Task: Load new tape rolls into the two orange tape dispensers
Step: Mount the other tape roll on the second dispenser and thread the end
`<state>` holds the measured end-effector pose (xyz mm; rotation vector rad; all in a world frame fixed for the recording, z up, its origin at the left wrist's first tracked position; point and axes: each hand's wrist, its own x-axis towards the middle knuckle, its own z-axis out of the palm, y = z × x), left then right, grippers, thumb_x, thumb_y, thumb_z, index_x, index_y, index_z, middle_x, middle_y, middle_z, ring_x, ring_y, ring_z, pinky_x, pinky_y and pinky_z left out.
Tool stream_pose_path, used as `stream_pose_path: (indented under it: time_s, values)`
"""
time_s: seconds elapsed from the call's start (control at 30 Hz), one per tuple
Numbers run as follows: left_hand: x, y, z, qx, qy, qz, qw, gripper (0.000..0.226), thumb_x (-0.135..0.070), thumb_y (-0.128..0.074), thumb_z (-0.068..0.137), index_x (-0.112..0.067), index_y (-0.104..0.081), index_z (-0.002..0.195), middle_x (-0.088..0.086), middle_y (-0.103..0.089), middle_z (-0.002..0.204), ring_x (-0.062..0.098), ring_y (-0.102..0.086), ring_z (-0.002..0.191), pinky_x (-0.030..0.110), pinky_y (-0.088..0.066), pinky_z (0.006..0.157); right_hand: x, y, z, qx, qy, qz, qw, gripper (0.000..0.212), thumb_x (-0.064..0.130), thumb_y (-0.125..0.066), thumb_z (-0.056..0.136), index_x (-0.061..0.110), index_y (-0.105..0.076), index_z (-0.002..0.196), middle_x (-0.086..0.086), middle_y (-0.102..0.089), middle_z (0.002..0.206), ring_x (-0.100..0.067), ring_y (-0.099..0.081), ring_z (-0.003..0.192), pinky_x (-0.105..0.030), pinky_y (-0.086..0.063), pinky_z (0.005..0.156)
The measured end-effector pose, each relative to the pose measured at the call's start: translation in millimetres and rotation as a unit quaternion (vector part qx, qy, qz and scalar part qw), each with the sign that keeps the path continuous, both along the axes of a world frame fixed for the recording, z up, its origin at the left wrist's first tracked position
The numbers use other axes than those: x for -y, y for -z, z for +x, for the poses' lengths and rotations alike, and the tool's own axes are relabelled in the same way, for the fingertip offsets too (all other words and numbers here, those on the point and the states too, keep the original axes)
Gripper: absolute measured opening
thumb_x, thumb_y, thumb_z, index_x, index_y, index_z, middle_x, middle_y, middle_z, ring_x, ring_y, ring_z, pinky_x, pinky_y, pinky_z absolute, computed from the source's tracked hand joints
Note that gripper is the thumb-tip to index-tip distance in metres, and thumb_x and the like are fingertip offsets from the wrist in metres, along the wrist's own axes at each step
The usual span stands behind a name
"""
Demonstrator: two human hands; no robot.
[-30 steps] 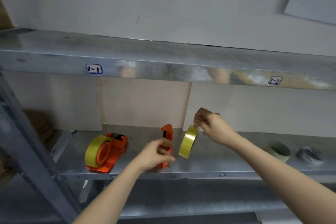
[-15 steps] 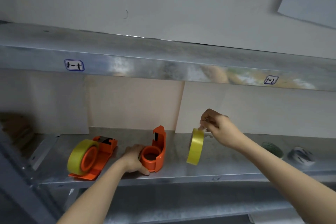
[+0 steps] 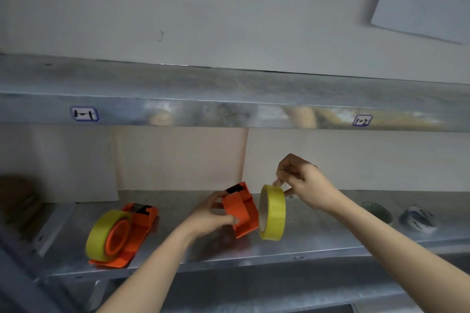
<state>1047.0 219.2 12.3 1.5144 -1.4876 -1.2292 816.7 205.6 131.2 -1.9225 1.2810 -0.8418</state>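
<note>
On the metal shelf (image 3: 318, 241) an orange tape dispenser (image 3: 132, 234) lies at the left with a yellow tape roll (image 3: 101, 234) on its hub. My left hand (image 3: 208, 216) grips a second orange dispenser (image 3: 241, 211) at mid-shelf and holds it tilted, its back toward me. Its hub is hidden from me. My right hand (image 3: 302, 185) pinches the top of a loose yellow tape roll (image 3: 272, 211), which hangs upright on edge right beside that dispenser's right side.
Two used tape rolls, a greenish one (image 3: 377, 212) and a whitish one (image 3: 418, 218), lie at the shelf's right end. An upper shelf beam (image 3: 229, 114) with label tags runs overhead. Cardboard panels back the shelf. A steel upright (image 3: 20, 279) stands at lower left.
My left hand has lifted and turned the middle dispenser so its back faces me. My right hand has brought the loose yellow roll leftward, close against the dispenser.
</note>
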Motion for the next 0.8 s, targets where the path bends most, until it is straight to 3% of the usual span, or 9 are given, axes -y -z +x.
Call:
stream_pose_path:
  time_s: [0.13,0.3,0.37,0.53,0.67,0.8]
  values:
    - [-0.2,-18.3,-6.3,-0.005,0.002,-0.025,1.0,0.056,-0.019,-0.082,0.065,-0.043,-0.051,0.104,-0.008,-0.062,0.097,0.007,-0.064,0.083,0.016,-0.053,0.062,1.5,-9.7,-3.1,-0.001,-0.006,-0.007,1.0,0.015,0.005,-0.049,0.093,0.014,-0.05,0.081,-0.015,-0.068,0.077,-0.032,-0.066,0.077,-0.033,-0.055,0.053]
    - [2.9,-41.4,-8.8,-0.052,-0.018,-0.053,0.997,0.059,-0.022,-0.082,0.051,-0.041,-0.057,0.1,0.002,-0.068,0.081,0.015,-0.065,0.07,0.032,-0.057,0.071,3.7,-16.1,-3.4,0.018,-0.002,-0.016,1.0,0.016,0.002,-0.048,0.093,0.012,-0.05,0.08,-0.019,-0.065,0.079,-0.03,-0.067,0.083,-0.036,-0.059,0.059]
    - [2.1,-50.8,-10.2,-0.057,-0.007,-0.068,0.996,0.061,-0.019,-0.082,0.051,-0.038,-0.058,0.104,0.001,-0.068,0.087,0.013,-0.066,0.073,0.029,-0.057,0.068,5.2,-16.3,-3.5,0.029,0.011,-0.016,0.999,0.013,0.002,-0.047,0.093,0.008,-0.049,0.082,-0.02,-0.063,0.08,-0.031,-0.067,0.084,-0.035,-0.059,0.059]
    - [-3.8,-71.9,-15.0,-0.092,0.023,-0.087,0.992,0.059,-0.016,-0.081,0.056,-0.029,-0.062,0.11,-0.002,-0.069,0.108,0.019,-0.069,0.093,0.025,-0.056,0.078,5.8,-15.7,-2.8,0.036,0.024,-0.011,0.999,0.01,0.0,-0.046,0.093,0.004,-0.049,0.084,-0.025,-0.065,0.083,-0.031,-0.067,0.086,-0.031,-0.059,0.061]
    - [-9.1,-75.4,-23.0,-0.111,0.04,-0.089,0.989,0.055,-0.018,-0.082,0.057,-0.028,-0.063,0.107,-0.002,-0.069,0.109,0.013,-0.066,0.095,0.023,-0.055,0.078,6.4,-16.6,3.0,0.074,0.036,-0.01,0.997,0.02,-0.003,-0.046,0.092,0.01,-0.049,0.076,-0.029,-0.064,0.083,-0.028,-0.067,0.08,-0.042,-0.061,0.064]
    - [-15.0,-75.8,-28.5,-0.134,0.06,-0.083,0.986,0.052,-0.021,-0.08,0.063,-0.026,-0.061,0.111,-0.003,-0.069,0.11,0.007,-0.066,0.098,0.022,-0.054,0.084,6.1,-21.3,9.2,0.078,0.027,-0.006,0.997,0.021,-0.003,-0.046,0.092,0.01,-0.049,0.076,-0.025,-0.063,0.08,-0.029,-0.064,0.076,-0.044,-0.061,0.062]
